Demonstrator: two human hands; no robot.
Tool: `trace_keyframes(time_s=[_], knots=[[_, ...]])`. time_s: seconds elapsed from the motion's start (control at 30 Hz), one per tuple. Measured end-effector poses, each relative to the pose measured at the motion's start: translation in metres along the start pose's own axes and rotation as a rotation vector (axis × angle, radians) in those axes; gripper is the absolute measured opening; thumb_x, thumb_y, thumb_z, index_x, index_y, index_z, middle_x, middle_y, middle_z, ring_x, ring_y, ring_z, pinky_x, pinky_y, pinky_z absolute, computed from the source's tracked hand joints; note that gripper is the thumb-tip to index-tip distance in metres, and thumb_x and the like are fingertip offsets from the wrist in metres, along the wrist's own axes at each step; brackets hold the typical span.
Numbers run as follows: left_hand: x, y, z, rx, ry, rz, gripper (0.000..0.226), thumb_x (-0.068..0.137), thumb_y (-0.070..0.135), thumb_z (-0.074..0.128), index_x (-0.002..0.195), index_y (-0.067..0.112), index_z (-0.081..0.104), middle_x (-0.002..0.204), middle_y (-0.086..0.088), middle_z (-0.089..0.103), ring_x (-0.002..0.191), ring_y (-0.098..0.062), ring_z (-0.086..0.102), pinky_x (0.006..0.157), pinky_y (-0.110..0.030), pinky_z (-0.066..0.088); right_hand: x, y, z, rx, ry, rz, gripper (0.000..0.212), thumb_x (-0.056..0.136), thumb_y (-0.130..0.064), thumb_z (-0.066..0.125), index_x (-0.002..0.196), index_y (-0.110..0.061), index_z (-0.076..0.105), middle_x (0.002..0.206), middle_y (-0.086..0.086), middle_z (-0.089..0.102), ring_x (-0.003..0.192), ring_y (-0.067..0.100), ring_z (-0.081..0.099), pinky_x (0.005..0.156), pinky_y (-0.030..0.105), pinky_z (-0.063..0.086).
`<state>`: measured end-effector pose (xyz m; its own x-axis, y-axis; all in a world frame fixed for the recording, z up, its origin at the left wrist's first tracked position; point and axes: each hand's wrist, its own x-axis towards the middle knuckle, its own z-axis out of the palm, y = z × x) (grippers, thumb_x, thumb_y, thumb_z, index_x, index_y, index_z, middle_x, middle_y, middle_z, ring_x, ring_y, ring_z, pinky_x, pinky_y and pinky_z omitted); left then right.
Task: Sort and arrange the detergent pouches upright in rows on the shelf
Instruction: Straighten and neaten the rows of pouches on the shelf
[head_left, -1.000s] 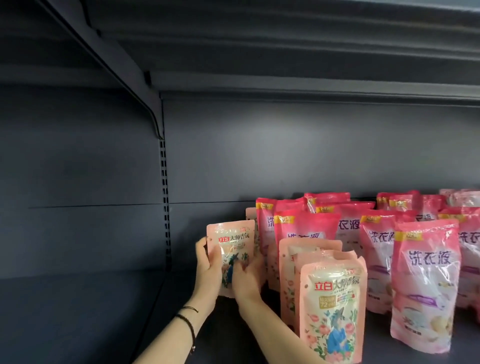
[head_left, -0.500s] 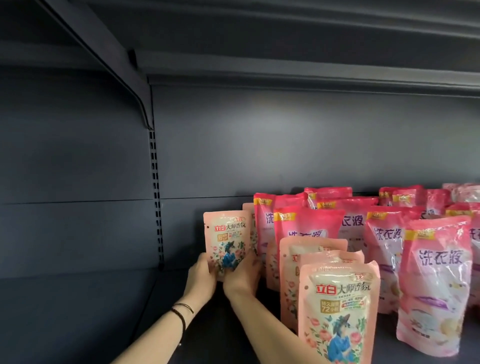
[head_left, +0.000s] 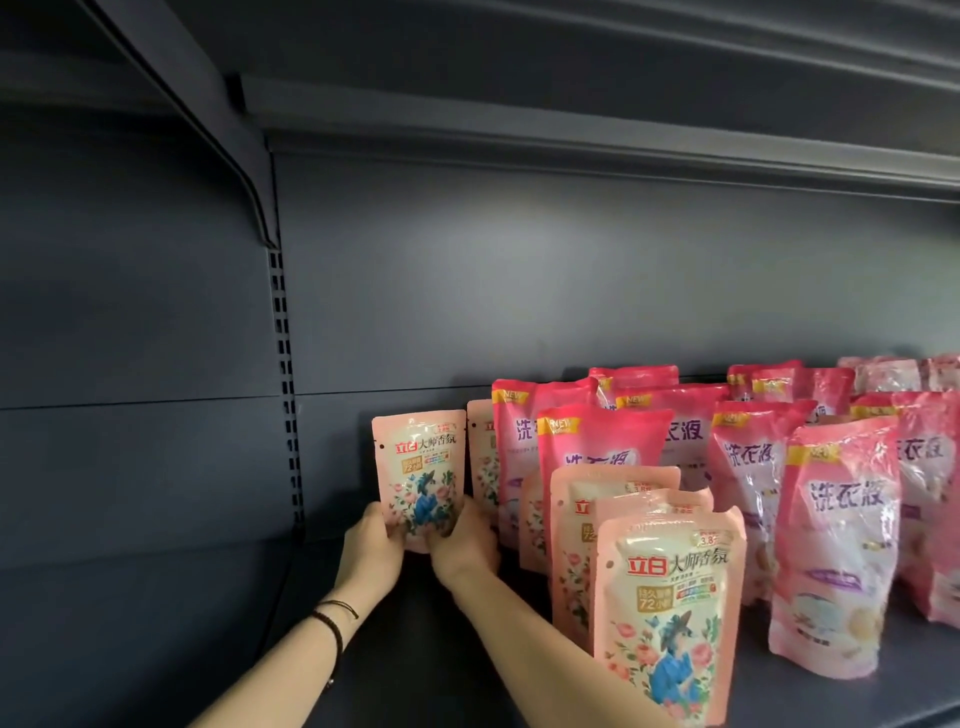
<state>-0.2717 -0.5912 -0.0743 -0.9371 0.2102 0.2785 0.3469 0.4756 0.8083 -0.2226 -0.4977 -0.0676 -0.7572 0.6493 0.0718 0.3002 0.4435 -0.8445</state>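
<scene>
Head view: pale pink pouch with a floral print is upright, label facing the camera, at the far left end of the stock and deep on the shelf, close to the back panel. Can't tell if its base sits on the deck; the hands cover the bottom edge.

Left hand grips the lower left edge, fingers curled around it. Right hand grips the lower right corner, fingers curled onto the pouch. Both hold it low, so the top two thirds of the label is exposed. Two thin dark bracelets sit on the left wrist.

Just right of it, a second pale pouch stands upright, mostly hidden behind its neighbours. Closer to the camera, a front-to-back file of the same pale type: front pouch upright with the label fully readable, more pale pouches packed right behind it, overlapping.

Darker pink pouches with yellow "NEW" tabs fill the space from behind that file out to the right, several rows deep, upright, some slightly tilted. Nearest of them, front right pouch, stands alone at the shelf front.

Slotted upright runs down the back panel left of the held pouch, with a shelf bracket above it.
</scene>
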Motion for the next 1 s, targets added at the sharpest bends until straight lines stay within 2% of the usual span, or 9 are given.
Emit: trace_keyframes(time_s=[0.13,0.23,0.33,0.47,0.6,0.7,0.83,0.93,1.0], knots=[[-0.003,0.006,-0.009,0.078,-0.026,-0.008,0.021,0.098,0.016,0.046,0.115,0.005,0.052,0.120,-0.015,0.061,0.105,-0.028,0.060,0.078,-0.032,0.049,-0.008,-0.005,-0.006,-0.037,-0.039,-0.023,0.045,0.090,-0.017,0.061,0.131,-0.020,0.044,0.132,0.005,0.052,0.120,0.025,0.053,0.097,0.041,0.050],[-0.013,0.014,-0.027,0.378,-0.081,-0.005,0.031,0.098,0.034,0.046,0.120,0.012,0.049,0.119,-0.010,0.059,0.101,-0.024,0.061,0.078,-0.036,0.054,-0.023,-0.016,-0.021,-0.142,-0.081,-0.187,0.048,0.088,-0.015,0.063,0.131,-0.015,0.043,0.130,0.008,0.051,0.119,0.025,0.053,0.096,0.039,0.051],[-0.031,0.025,-0.055,0.910,-0.090,0.208,0.035,0.096,0.047,0.042,0.120,0.022,0.048,0.115,-0.002,0.060,0.101,-0.020,0.059,0.073,-0.032,0.050,-0.048,-0.041,-0.054,-0.554,-0.299,-0.380,0.036,0.090,-0.023,0.060,0.124,-0.011,0.052,0.115,0.009,0.059,0.105,0.027,0.059,0.086,0.038,0.054],[-0.057,0.051,-0.096,1.231,-0.162,0.553,0.037,0.094,0.051,0.040,0.107,0.021,0.058,0.101,0.000,0.065,0.097,-0.021,0.061,0.078,-0.034,0.043,-0.080,-0.068,-0.095,-0.974,-0.509,-0.632,0.032,0.093,-0.032,0.057,0.110,-0.005,0.059,0.099,0.009,0.059,0.093,0.027,0.058,0.075,0.034,0.049],[-0.082,0.087,-0.127,1.270,-0.119,0.714,0.041,0.092,0.057,0.036,0.101,0.024,0.058,0.093,0.004,0.065,0.092,-0.018,0.059,0.076,-0.033,0.042,-0.110,-0.077,-0.146,-1.032,-0.461,-0.849,0.040,0.094,-0.037,0.053,0.121,-0.008,0.059,0.113,0.010,0.061,0.101,0.027,0.059,0.085,0.038,0.054],[-0.101,0.121,-0.133,1.249,-0.032,0.825,0.040,0.091,0.058,0.035,0.096,0.027,0.059,0.076,0.008,0.057,0.080,-0.015,0.056,0.068,-0.030,0.036,-0.124,-0.084,-0.196,-0.977,-0.395,-0.932,0.035,0.093,-0.037,0.053,0.119,-0.015,0.062,0.114,0.003,0.063,0.098,0.021,0.060,0.079,0.033,0.052],[-0.119,0.180,-0.119,1.226,0.090,0.961,0.032,0.089,0.052,0.039,0.071,0.026,0.042,0.059,0.008,0.039,0.065,-0.017,0.044,0.060,-0.030,0.031,-0.121,-0.088,-0.262,-0.971,-0.287,-0.957,0.024,0.090,-0.034,0.056,0.105,-0.018,0.066,0.106,0.000,0.066,0.091,0.019,0.060,0.080,0.032,0.051],[-0.121,0.221,-0.097,1.209,0.140,1.039,0.028,0.090,0.049,0.038,0.074,0.026,0.041,0.061,0.008,0.041,0.064,-0.018,0.040,0.057,-0.029,0.025,-0.106,-0.081,-0.305,-1.039,-0.257,-0.907,0.022,0.089,-0.036,0.059,0.106,-0.025,0.067,0.105,-0.003,0.068,0.097,0.020,0.062,0.087,0.039,0.053],[-0.115,0.240,-0.083,1.198,0.130,1.053,0.027,0.090,0.046,0.038,0.077,0.025,0.047,0.064,0.008,0.048,0.066,-0.019,0.046,0.058,-0.030,0.031,-0.093,-0.074,-0.327,-1.092,-0.267,-0.864,0.023,0.089,-0.036,0.060,0.108,-0.025,0.067,0.108,-0.005,0.066,0.101,0.017,0.060,0.089,0.039,0.052]])
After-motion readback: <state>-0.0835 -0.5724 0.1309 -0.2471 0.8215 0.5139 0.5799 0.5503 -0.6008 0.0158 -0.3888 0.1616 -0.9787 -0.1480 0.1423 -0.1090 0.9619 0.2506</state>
